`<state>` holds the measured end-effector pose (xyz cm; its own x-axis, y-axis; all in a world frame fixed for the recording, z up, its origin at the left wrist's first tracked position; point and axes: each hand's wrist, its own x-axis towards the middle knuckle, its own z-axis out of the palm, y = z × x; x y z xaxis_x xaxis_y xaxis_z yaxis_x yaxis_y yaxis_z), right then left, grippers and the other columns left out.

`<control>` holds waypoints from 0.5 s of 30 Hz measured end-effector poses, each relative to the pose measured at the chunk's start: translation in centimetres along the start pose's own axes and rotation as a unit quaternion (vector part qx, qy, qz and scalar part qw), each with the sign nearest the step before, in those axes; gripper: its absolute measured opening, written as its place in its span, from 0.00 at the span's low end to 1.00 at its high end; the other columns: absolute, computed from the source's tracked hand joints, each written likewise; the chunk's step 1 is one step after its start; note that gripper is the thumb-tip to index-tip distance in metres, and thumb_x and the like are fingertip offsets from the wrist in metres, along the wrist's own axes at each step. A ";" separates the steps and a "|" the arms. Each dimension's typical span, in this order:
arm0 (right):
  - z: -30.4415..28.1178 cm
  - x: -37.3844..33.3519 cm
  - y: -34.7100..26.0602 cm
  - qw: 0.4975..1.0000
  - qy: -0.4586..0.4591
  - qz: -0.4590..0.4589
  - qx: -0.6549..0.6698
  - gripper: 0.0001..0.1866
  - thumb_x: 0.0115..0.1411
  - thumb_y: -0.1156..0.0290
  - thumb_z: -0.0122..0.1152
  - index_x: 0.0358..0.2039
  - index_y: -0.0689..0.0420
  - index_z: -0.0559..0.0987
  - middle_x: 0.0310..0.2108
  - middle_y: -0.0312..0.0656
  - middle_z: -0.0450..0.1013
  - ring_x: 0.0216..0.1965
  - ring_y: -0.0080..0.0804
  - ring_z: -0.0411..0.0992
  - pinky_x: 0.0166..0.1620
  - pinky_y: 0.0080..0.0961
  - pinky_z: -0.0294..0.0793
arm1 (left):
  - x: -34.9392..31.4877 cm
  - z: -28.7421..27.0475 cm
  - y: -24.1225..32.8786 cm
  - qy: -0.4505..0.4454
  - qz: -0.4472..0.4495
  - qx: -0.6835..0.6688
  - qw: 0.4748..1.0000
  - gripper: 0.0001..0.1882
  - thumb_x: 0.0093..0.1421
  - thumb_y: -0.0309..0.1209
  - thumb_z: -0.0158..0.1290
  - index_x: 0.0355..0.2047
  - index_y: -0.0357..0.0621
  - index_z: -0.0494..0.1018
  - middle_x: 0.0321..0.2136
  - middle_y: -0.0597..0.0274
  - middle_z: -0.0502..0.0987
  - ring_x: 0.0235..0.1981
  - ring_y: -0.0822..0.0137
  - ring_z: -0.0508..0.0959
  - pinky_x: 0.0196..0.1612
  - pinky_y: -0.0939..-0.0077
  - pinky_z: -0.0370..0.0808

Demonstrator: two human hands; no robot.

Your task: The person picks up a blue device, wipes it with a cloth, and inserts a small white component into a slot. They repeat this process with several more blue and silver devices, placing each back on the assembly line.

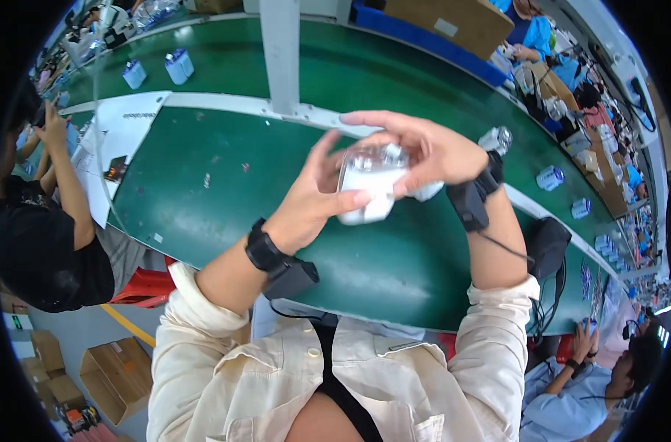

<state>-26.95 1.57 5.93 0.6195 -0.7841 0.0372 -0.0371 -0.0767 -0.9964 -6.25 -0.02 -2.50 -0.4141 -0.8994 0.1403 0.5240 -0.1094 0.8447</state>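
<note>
Above the green tabletop I hold a white block-shaped unit (366, 193) with a clear or silvery top, slightly smeared by motion. My left hand (302, 197) grips its left side, thumb across the front and fingers behind. From the right, my right hand (450, 153) has its thumb against the unit's right edge. Its other fingers arch over the top, partly blurred. Another whitish piece (428, 191) shows under my right palm; whether it belongs to the unit I cannot tell.
Similar units (179, 66) stand on the green belt (225, 59) beyond a white rail with an upright post (280, 59). White paper (122, 136) lies at the table's left. A black pouch (549, 247) with cables is at the right. People sit on both sides.
</note>
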 end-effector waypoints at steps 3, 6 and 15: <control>5.1 -3.9 -1.4 0.996 0.028 0.070 0.049 0.43 0.50 0.82 0.68 0.65 0.60 0.59 0.56 0.48 0.69 0.55 0.34 0.69 0.57 0.29 0.68 | -1.1 0.3 1.8 -0.379 -0.310 -0.111 0.865 0.42 0.50 0.30 0.67 0.61 0.35 0.56 0.51 0.52 0.70 0.55 0.55 0.70 0.56 0.63 0.70; 7.7 -6.4 -1.3 0.945 0.188 -0.040 -0.266 0.32 0.52 0.81 0.67 0.58 0.62 0.68 0.50 0.45 0.71 0.51 0.29 0.71 0.54 0.25 0.70 | -3.5 0.5 1.0 -0.303 -0.157 0.073 0.937 0.40 0.48 0.30 0.67 0.59 0.37 0.59 0.50 0.52 0.70 0.53 0.53 0.71 0.53 0.63 0.71; 13.7 -8.5 1.0 0.889 0.422 0.022 -0.175 0.10 0.58 0.82 0.62 0.41 0.65 0.76 0.38 0.37 0.70 0.38 0.18 0.69 0.42 0.17 0.69 | -3.3 1.1 -1.2 -0.140 0.373 0.460 0.793 0.37 0.42 0.29 0.69 0.52 0.41 0.63 0.42 0.51 0.70 0.42 0.48 0.71 0.44 0.59 0.71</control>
<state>-21.46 16.60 3.56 -0.1917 -0.9627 0.1907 -0.3793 -0.1065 -0.9191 -6.31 3.57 -3.45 -0.4617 -0.4250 0.7786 -0.0114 0.8805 0.4739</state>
